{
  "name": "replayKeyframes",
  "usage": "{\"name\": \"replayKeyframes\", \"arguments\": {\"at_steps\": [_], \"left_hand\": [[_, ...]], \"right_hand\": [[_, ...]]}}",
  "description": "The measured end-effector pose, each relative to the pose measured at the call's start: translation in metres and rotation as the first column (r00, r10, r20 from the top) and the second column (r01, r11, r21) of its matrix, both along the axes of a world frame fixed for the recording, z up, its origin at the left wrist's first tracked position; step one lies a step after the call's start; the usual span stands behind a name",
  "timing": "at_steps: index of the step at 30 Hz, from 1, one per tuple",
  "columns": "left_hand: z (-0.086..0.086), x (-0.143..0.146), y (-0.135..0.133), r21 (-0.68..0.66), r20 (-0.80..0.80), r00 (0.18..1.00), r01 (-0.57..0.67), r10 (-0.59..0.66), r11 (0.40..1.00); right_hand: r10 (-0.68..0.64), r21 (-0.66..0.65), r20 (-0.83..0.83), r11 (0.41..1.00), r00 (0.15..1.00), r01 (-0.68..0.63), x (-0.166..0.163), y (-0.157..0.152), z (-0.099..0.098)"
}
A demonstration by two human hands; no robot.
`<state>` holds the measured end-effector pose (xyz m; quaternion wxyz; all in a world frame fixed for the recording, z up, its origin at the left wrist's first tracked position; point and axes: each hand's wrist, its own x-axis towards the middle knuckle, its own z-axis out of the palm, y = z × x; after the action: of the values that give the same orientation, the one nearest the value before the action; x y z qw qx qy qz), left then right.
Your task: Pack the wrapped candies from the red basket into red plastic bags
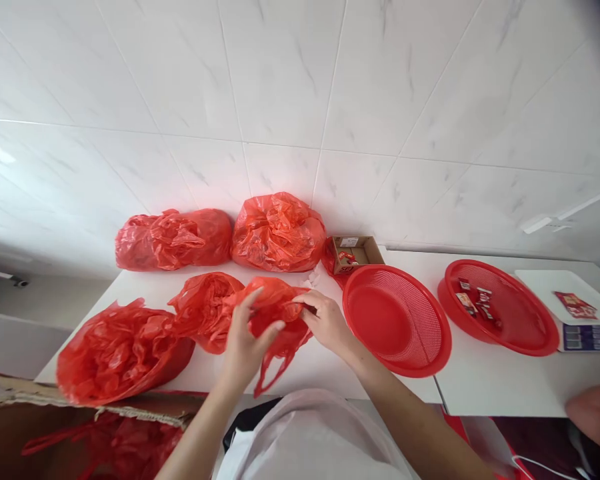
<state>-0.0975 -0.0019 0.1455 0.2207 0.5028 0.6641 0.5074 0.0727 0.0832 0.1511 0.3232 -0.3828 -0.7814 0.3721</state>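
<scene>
A thin red plastic bag (283, 300) hangs loosely between my hands above the white table, one looped handle drooping toward me. At its right edge, the fingers of my right hand (327, 321) pinch the plastic. My left hand (250, 337) lies against the bag's left side with thumb and fingers spread apart. Just behind that hand sits a crumpled red bag (205, 303). To the left is a fuller red bag (125, 350), its top bunched and loose.
Two bulging red bags (280, 230) stand against the tiled wall. On the right are a red basket (400, 320), a small cardboard box (360, 253), a second basket (520, 313) with small packets, and a white tray (555, 283). Below left, an open carton (40, 400) holds red plastic. Another person's limb (593, 417) shows at right.
</scene>
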Motion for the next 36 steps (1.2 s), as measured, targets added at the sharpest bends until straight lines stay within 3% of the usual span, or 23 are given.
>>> {"name": "replayKeyframes", "arguments": {"at_steps": [2,5,8,10,13,16,18,20,23,25,27,29,31,33,36], "left_hand": [[-0.026,0.021,0.011,-0.073,-0.259,0.961,0.081,-0.097,0.994],[-0.067,0.040,0.033,-0.292,-0.540,0.807,0.087,-0.239,0.952],[-0.097,0.039,0.056,-0.392,-0.605,0.727,0.083,-0.324,0.916],[-0.106,0.028,0.069,-0.426,-0.620,0.708,0.061,-0.340,0.903],[-0.101,0.001,0.083,-0.452,-0.656,0.685,-0.020,-0.317,0.892],[-0.084,-0.026,0.096,-0.406,-0.710,0.670,-0.137,-0.217,0.904],[-0.072,-0.036,0.100,-0.366,-0.737,0.658,-0.195,-0.156,0.910],[-0.059,-0.033,0.096,-0.345,-0.754,0.644,-0.220,-0.130,0.912],[-0.042,0.000,0.070,-0.212,-0.721,0.688,-0.106,-0.083,0.971],[-0.032,0.036,0.045,-0.031,-0.587,0.805,0.080,-0.083,0.996],[-0.028,0.072,0.023,0.008,-0.387,0.883,0.290,-0.265,0.957],[-0.030,0.096,0.012,-0.059,-0.236,0.875,0.422,-0.423,0.905],[-0.038,0.102,0.013,-0.159,-0.125,0.853,0.487,-0.507,0.859],[-0.048,0.088,0.021,-0.231,-0.079,0.848,0.496,-0.524,0.837],[-0.067,0.052,0.030,-0.307,-0.082,0.872,0.439,-0.483,0.844]], "right_hand": [[-0.034,-0.052,0.006,0.998,0.999,0.034,0.009,0.000,-0.010],[-0.072,-0.110,-0.023,0.992,0.997,0.069,0.018,-0.005,-0.023],[-0.184,-0.152,-0.159,0.975,0.970,0.160,0.033,-0.011,-0.020],[-0.317,-0.242,-0.274,0.936,0.908,0.254,0.050,-0.014,-0.010],[-0.536,-0.443,-0.458,0.829,0.709,0.341,0.082,-0.015,0.006],[-0.664,-0.557,-0.581,0.746,0.471,0.365,0.112,-0.016,0.014],[-0.702,-0.586,-0.603,0.712,0.378,0.387,0.125,-0.017,0.012],[-0.729,-0.617,-0.591,0.684,0.345,0.388,0.132,-0.019,0.009],[-0.747,-0.663,-0.558,0.663,0.361,0.348,0.130,-0.023,0.004],[-0.750,-0.680,-0.542,0.657,0.380,0.327,0.121,-0.027,0.003],[-0.741,-0.690,-0.525,0.659,0.419,0.301,0.106,-0.034,0.005],[-0.685,-0.665,-0.507,0.697,0.524,0.268,0.086,-0.044,0.009],[-0.549,-0.586,-0.456,0.778,0.701,0.228,0.070,-0.054,0.014],[-0.413,-0.492,-0.367,0.847,0.833,0.203,0.063,-0.062,0.017],[-0.437,-0.458,-0.258,0.841,0.862,0.289,0.077,-0.065,0.020]]}}
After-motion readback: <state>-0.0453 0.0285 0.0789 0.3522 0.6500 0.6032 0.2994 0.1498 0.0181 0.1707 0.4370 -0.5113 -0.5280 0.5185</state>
